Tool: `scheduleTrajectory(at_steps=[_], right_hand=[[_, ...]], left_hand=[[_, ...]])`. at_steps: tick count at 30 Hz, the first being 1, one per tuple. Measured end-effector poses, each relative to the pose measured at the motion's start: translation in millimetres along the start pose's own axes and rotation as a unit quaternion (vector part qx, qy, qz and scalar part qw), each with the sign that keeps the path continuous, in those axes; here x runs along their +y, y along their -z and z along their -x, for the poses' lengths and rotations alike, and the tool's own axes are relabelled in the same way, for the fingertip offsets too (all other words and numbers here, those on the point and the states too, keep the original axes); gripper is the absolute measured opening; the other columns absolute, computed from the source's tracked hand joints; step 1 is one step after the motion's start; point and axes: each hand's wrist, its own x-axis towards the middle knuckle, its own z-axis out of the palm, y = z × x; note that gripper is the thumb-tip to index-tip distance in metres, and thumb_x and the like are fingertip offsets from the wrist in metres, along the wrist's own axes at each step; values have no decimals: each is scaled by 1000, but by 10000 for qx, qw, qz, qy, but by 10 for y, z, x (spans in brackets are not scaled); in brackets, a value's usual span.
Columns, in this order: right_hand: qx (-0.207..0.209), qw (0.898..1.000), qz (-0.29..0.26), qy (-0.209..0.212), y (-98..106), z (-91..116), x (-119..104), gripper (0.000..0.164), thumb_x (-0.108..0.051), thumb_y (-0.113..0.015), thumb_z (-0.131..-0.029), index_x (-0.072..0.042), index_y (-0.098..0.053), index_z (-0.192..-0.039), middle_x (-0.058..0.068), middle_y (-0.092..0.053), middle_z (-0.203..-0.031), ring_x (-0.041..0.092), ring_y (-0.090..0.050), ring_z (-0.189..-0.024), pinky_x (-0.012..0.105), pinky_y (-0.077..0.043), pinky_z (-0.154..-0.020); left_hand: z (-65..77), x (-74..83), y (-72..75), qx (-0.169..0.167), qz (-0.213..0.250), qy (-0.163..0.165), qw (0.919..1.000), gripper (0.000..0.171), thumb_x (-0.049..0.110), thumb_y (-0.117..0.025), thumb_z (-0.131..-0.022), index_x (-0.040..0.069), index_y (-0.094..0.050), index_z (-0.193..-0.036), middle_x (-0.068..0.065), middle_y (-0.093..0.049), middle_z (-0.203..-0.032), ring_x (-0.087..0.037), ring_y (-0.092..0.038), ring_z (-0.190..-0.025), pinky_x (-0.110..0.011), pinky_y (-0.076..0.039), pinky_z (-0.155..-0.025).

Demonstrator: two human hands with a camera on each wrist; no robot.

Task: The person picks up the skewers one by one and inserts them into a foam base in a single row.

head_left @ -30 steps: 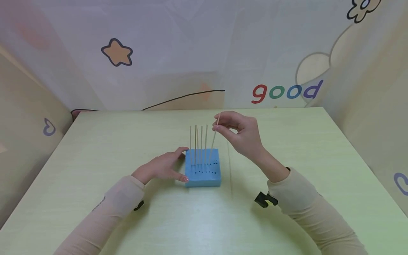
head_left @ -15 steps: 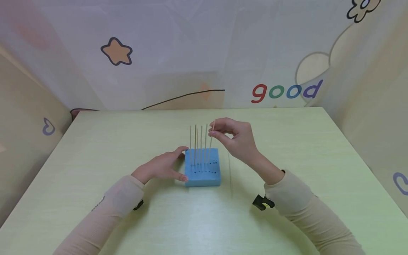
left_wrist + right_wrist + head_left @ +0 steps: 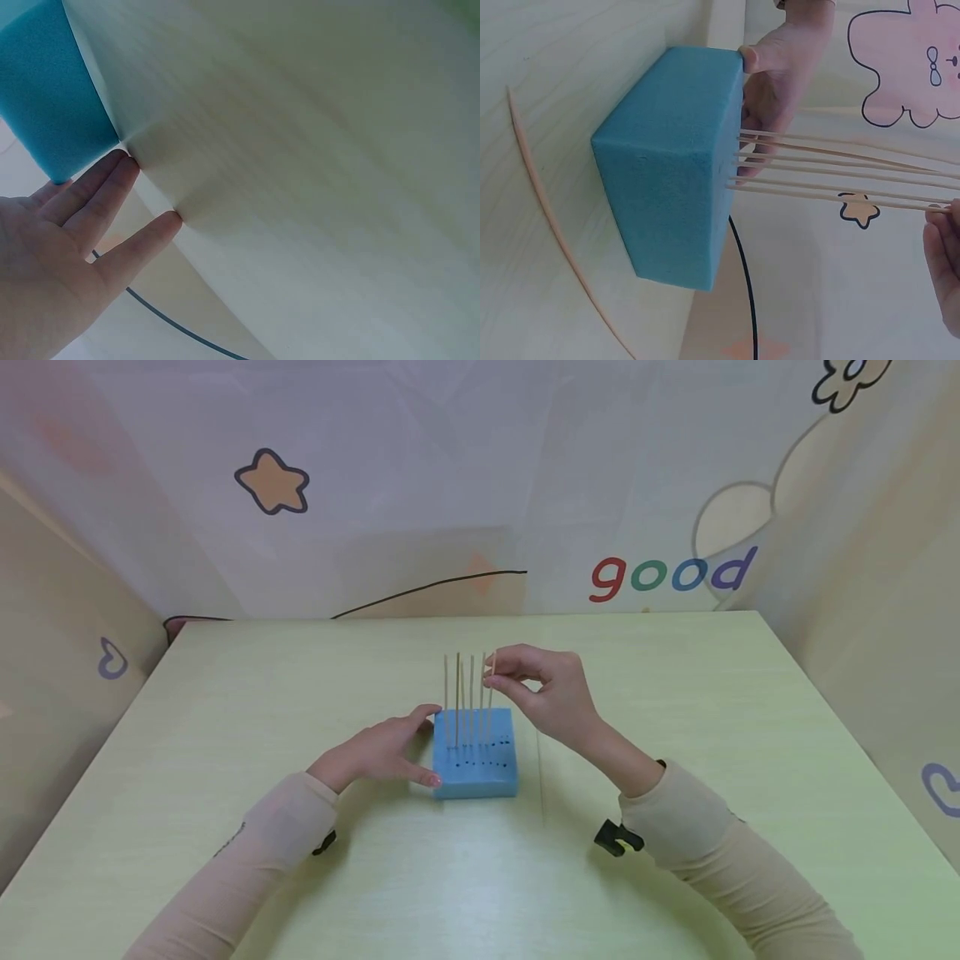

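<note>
A blue foam block (image 3: 476,787) lies on the table, with rows of small dark holes in its top. Several thin wooden skewers (image 3: 446,681) stand in its back row. Between right thumb and fingertips, the right hand (image 3: 551,692) pinches the upper end of the rightmost skewer (image 3: 491,700); its lower end meets the block's top, nearly upright. At the block's left side, the left hand (image 3: 378,752) touches the corners with thumb and forefinger spread. In the left wrist view, that hand's fingers (image 3: 97,187) look straight, beside the blue foam.
One loose skewer (image 3: 547,214) lies on the table (image 3: 420,893) just right of the block. A printed curtain (image 3: 420,485) encloses the table's back and sides. Black straps (image 3: 618,837) hang under the wrists.
The right hand has moved left and slightly down with its skewer, which has turned from leaning right to nearly upright. Block and left hand stay in place.
</note>
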Motion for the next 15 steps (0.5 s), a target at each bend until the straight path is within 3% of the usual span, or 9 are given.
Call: scheduleTrajectory(at_steps=[6,11,15], right_hand=[[-251,9990,155,-327,109,25,38,25,2,-72,-74,3,-64,-99,11,-68,-86,16,-65,-76,27,-52,-71],[-506,9885,409,-1366,242,120,230,32,-2,-71,-77,2,-62,-107,13,-67,-92,20,-64,-80,32,-52,-75],[-876,9683,635,-2252,304,212,400,33,-7,-71,-79,0,-62,-110,13,-65,-100,24,-61,-89,36,-51,-78]], left_hand=[[2,4,-1,-7,22,22,10000,103,49,-75,-68,10,-16,-144,-15,-40,-137,-32,-38,-124,-47,-31,-101],[5,-7,-21,-13,29,57,10000,104,50,-75,-67,12,-16,-144,-13,-40,-137,-31,-39,-124,-47,-32,-100],[8,-10,-17,2,22,93,10000,104,50,-75,-67,12,-16,-144,-13,-40,-137,-30,-39,-124,-46,-31,-100]])
